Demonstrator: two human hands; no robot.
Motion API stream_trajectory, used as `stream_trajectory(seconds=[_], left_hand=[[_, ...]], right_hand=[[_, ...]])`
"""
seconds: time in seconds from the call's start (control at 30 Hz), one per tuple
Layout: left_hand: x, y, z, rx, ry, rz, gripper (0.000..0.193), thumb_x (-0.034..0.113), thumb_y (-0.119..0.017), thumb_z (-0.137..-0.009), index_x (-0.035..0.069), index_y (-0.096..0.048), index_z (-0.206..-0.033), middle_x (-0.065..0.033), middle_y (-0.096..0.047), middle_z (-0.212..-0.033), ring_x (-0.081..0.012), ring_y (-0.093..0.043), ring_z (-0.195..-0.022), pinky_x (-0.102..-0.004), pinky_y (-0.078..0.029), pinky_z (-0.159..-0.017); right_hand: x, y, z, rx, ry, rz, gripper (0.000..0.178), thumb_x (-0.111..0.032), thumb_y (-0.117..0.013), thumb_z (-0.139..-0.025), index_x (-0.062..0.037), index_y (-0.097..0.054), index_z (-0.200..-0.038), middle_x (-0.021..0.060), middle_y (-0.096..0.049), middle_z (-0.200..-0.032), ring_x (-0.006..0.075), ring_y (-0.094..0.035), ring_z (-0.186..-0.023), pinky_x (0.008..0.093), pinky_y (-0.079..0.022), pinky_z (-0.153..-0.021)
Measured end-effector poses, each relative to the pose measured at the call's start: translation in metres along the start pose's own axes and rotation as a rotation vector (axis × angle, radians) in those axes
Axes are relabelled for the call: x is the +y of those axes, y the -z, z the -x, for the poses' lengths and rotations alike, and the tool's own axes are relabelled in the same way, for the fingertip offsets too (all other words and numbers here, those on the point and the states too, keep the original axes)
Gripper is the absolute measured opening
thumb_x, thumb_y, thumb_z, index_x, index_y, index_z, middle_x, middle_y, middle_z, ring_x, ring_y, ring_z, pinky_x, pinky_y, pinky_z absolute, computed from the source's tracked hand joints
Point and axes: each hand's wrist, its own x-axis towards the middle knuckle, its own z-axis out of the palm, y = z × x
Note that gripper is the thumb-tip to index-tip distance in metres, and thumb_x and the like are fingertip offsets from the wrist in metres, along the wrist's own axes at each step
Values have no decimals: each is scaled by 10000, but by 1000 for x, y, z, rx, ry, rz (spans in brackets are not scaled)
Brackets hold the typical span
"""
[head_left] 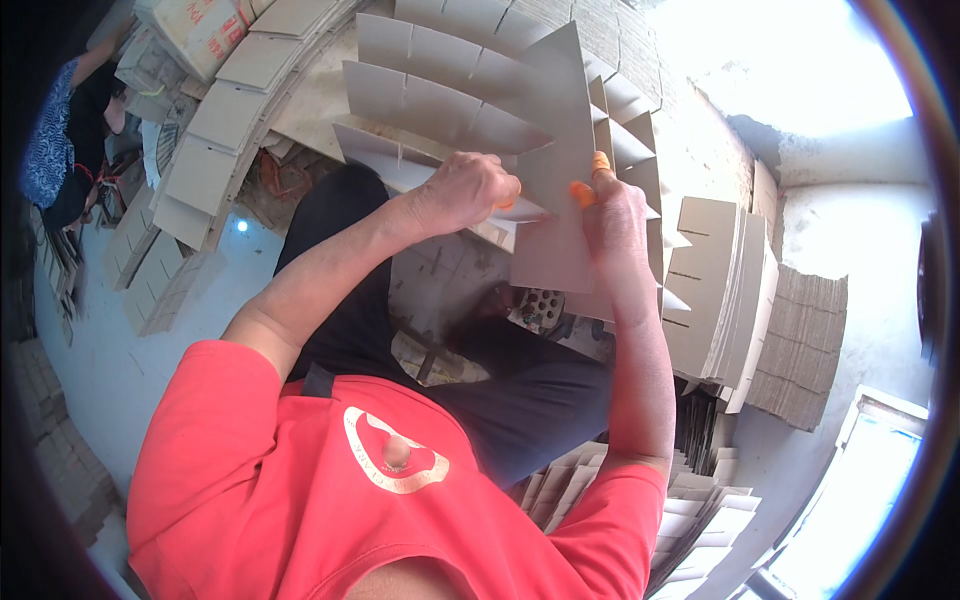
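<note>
Fingers closed, my left hand [460, 192] grips the end of a slotted cardboard strip [524, 211]; the fingertips are partly hidden. My right hand [614, 218] is closed on the edge of a tall cardboard panel [556, 170], which stands upright and crosses the strips. Orange finger covers show on both hands. Beyond them, several more slotted strips [450, 98] stand on edge in rows that meet the tall panel. To the right of that panel, other cross pieces [630, 143] form open cells of a cardboard divider grid.
Flat slotted cardboard stacks [706, 270] lie at my right, with a brown corrugated stack [797, 345] beyond. A curved row of cardboard pieces [200, 152] runs along the left. Another person [55, 150] is at the far left. My bent knee [335, 225] is below the work.
</note>
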Motion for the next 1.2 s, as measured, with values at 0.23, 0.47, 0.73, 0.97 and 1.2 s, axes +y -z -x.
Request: stream_trajectory(seconds=[0.23, 0.47, 0.73, 0.97, 1.2], left_hand=[[4, -1, -4, -15, 0, 15, 71, 86, -677, -740, 37, -642, -779, -89, -584, -634, -251, -599, -684, -378, -487, -610], [3, -1, -6, -31, 45, 40, 29, 51, -614, -729, 47, -634, -748, -98, -604, -658, -271, -616, -711, -395, -502, -646], [-1, 13, -21, -85, 41, 41, 129, 173, -651, -821, 52, -682, -853, -82, -663, -807, -260, -591, -711, -373, -491, -645], [-83, 20, -104, 118, -46, -333, 153, 28, -633, -762, 17, -683, -906, -79, -652, -776, -265, -585, -774, -382, -492, -736], [-100, 7, -109, -5, -47, -224, 327, -83, -537, -701, 51, -699, -952, -110, -598, -667, -250, -587, -745, -382, -495, -674]], right_hand=[[6, -15, 6, 86, 153, 145, 149, -50, -564, -851, 19, -630, -965, 229, -641, -791, 382, -635, -741, 445, -494, -659], [-4, -11, 8, 158, 181, 98, 98, -52, -560, -836, 20, -622, -860, 223, -635, -772, 379, -632, -745, 452, -486, -662], [9, -27, 12, 184, 135, 92, 64, -43, -552, -807, 0, -598, -819, 161, -646, -796, 348, -640, -723, 441, -493, -625], [13, -38, 21, 184, 205, 171, 196, -40, -518, -833, -2, -569, -1018, 127, -633, -800, 314, -642, -675, 421, -494, -588], [14, -37, 35, 153, 257, 245, 429, -12, -633, -711, 99, -515, -1108, 148, -599, -821, 308, -640, -648, 398, -496, -531]])
